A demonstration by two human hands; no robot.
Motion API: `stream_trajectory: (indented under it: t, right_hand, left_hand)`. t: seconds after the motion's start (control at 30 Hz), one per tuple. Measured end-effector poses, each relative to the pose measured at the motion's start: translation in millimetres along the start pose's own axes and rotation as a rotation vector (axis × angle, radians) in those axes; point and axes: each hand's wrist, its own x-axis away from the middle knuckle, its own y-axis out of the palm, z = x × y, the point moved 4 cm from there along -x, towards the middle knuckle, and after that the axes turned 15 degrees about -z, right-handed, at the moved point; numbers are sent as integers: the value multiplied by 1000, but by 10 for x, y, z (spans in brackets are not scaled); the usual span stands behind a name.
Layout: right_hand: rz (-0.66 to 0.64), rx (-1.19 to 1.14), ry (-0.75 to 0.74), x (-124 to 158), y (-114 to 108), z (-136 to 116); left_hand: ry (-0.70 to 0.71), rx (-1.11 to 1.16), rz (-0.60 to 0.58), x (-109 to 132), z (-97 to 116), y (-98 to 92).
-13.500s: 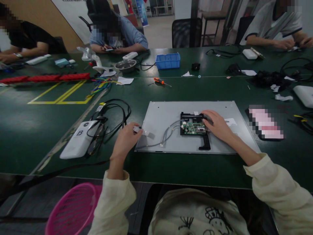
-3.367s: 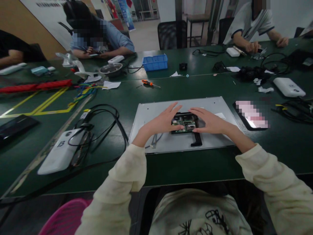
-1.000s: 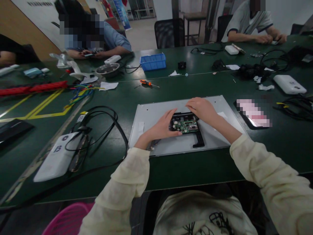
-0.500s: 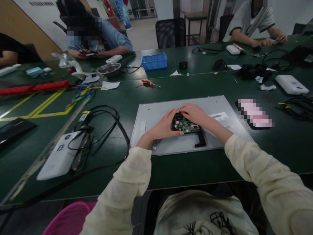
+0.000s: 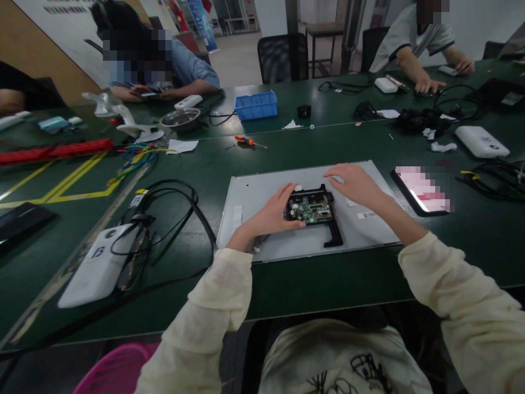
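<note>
A grey metal panel lies flat on the dark green table in front of me. A black frame holding a green circuit board sits near the panel's middle. My left hand rests on the panel with thumb and fingers against the board's left edge. My right hand lies on the panel just right of the frame, fingers stretched out and pointing left, holding nothing.
A phone lies right of the panel. A white device with black cables lies to the left. An orange screwdriver, a blue bin and a metal bowl sit further back. Other people sit across the table. A pink basket is below.
My right hand has moved from the top of the board to the right, onto the bare panel, uncovering the black frame. My left hand has stayed at the board's left edge.
</note>
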Motion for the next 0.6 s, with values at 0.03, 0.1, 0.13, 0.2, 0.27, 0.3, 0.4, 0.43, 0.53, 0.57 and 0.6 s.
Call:
stream_trajectory:
  t: [0.03,0.1,0.13,0.2,0.27,0.3,0.4,0.43,0.53,0.57,0.6]
  right_hand:
    - [18,2,55,87,-24,113]
    - [24,-10,146,250,-32,320]
    - [28,-26,194,321,-24,410]
    - [29,-55,265,429,-2,540]
    - [-2,-80,283,484,22,602]
    - [-27,-94,276,497,32,617]
    - [-107,-134,251,516,46,650]
    - [-128,-142,248,522,48,664]
    - [-171,-169,243,543,59,696]
    - [-180,-182,238,547,67,694]
    - [-186,-194,233,548,74,683]
  left_hand:
    - [-4,-1,-6,5,5,0]
    - [-16,-3,-10,14,27,-1]
    - [-24,-8,-7,17,43,-4]
    - [-43,-33,11,18,80,-15]
    - [-46,-76,32,13,126,-32]
    - [-39,-100,40,9,150,-41]
    - [-2,-156,37,-5,204,-55]
    - [10,-167,26,-9,213,-53]
    - [55,-169,-7,-21,226,-32]
    - [68,-163,-17,-25,227,-21]
    - [78,-154,-24,-29,226,-11]
